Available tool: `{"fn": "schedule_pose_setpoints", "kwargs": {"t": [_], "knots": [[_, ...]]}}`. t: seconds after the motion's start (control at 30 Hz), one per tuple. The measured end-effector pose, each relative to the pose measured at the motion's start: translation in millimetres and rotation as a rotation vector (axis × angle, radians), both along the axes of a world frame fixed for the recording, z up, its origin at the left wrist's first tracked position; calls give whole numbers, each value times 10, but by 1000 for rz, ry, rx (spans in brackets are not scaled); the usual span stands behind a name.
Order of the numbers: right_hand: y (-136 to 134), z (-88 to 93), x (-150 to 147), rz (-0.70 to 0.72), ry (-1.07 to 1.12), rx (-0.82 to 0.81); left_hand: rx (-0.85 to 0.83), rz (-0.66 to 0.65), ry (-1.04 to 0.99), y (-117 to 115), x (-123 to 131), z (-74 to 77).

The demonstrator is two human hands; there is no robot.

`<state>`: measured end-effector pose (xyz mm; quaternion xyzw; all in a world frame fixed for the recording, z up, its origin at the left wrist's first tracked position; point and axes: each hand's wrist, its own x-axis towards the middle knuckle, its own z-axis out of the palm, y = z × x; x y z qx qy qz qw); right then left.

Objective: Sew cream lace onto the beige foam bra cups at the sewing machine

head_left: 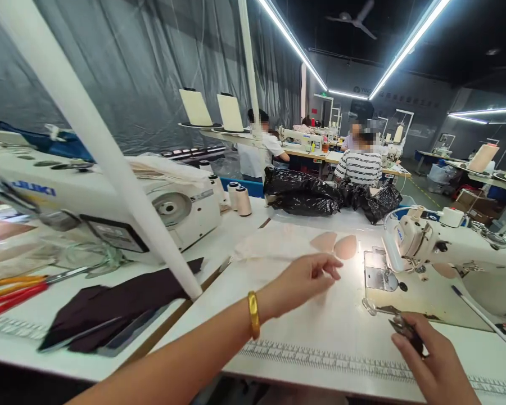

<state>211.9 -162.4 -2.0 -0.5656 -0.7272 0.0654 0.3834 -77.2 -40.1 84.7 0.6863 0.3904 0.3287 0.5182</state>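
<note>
My left hand (306, 280), with a gold bangle on the wrist, reaches over the white table (320, 332) toward two pink foam cups (337, 244) lying beside pale fabric (274, 245). Its fingers are loosely curled and hold nothing. My right hand (430, 360) is at the lower right, closed on small dark thread snips (405, 329) near the front edge. A white sewing machine (447, 247) stands at the right, its needle plate (379, 275) lit up.
A second white sewing machine (109, 202) sits at the left behind a slanted white pole (109, 163). Dark cloth (118, 306), scissors (67, 275), thread cones (240, 199) and black plastic bags (303, 194) lie around. Other people sit at machines further back.
</note>
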Motion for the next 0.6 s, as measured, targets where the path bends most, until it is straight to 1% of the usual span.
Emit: {"fn": "schedule_pose_setpoints", "kwargs": {"t": [0.03, 0.07, 0.1, 0.17, 0.27, 0.33, 0.4, 0.47, 0.53, 0.57, 0.6], "knots": [[13, 58, -135, 50, -50, 77, -127, -72, -25, -59, 87, -163], [30, 102, -250, 68, -108, 136, -235, -112, -54, -105, 153, -288], [52, 132, -344, 80, -179, 182, -317, -141, -82, -142, 199, -372], [105, 165, -479, 61, -306, 248, -411, -177, -124, -194, 245, -436], [189, 175, -596, 18, -427, 311, -438, -215, -131, -252, 273, -409], [231, 174, -653, 1, -469, 331, -428, -213, -116, -287, 299, -399], [252, 179, -692, -13, -485, 333, -403, -200, -95, -305, 314, -401], [247, 187, -676, -14, -452, 310, -356, -212, -54, -282, 275, -368], [221, 178, -561, -19, -379, 271, -271, -245, 10, -196, 137, -254], [201, 158, -458, -40, -346, 252, -202, -240, 47, -130, 26, -166], [178, 124, -327, -74, -327, 234, -109, -203, 84, -55, -106, -63]]}}
